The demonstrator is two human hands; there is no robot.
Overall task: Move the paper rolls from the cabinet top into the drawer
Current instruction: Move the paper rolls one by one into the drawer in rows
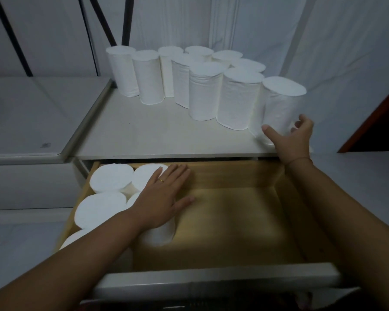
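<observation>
1. Fingers [300, 124] of the right hand [290, 142] curl round the right side of the end roll [281, 104] and the thumb presses on its left side. The hand grips this roll low down, near its base.
2. The end roll stands upright at the front right corner of the cabinet top [144, 135], touching its neighbour on the left.
3. On the left hand [160, 198] the fingers lie straight and close together, palm down. They rest flat on the tops of the rolls in the drawer [111, 178] and hold nothing.
4. Those rolls stand on end, packed against one another along the left side of the drawer [234, 277]. It is pulled out just below the cabinet top and has a wooden inside and a white front.
5. The other rolls [204, 95] stand upright in a tight cluster on the cabinet top. They run from the back left corner forward to the end roll on the right.
6. A gold ring [161, 180] sits on one finger of the left hand, and a thin band [298, 160] circles the right wrist.
7. Left of the cabinet lies a white lid [43, 120] with a grey edge, and dark rods [11, 37] lean behind it. White cloth [323, 41] hangs at the back.
</observation>
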